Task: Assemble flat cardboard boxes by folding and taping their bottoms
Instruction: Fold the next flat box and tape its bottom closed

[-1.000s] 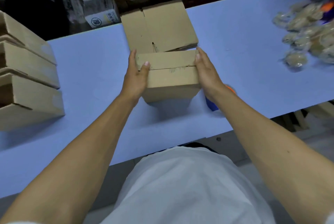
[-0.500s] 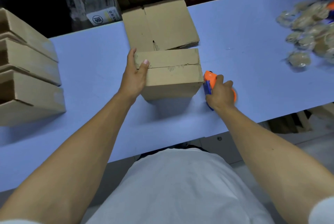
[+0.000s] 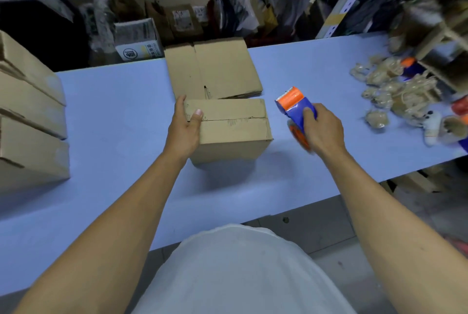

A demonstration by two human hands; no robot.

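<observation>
A small cardboard box (image 3: 235, 131) stands on the blue table (image 3: 121, 121) with its two flaps folded flat and meeting in a seam on top. My left hand (image 3: 183, 129) grips the box's left end, thumb pressed over the seam. My right hand (image 3: 320, 127) holds an orange and blue tape dispenser (image 3: 295, 108) lifted off the table, just right of the box and apart from it. A stack of flat cardboard boxes (image 3: 215, 70) lies right behind the folded box.
Three assembled boxes (image 3: 27, 116) are piled at the table's left edge. Bagged plush items (image 3: 400, 96) are scattered at the right. Shelving with packages (image 3: 177, 22) runs behind the table. My white shirt (image 3: 240, 270) fills the bottom centre.
My right hand left the box's right end, took hold of the tape dispenser on the table and lifted it up beside the box. My left hand kept its grip.
</observation>
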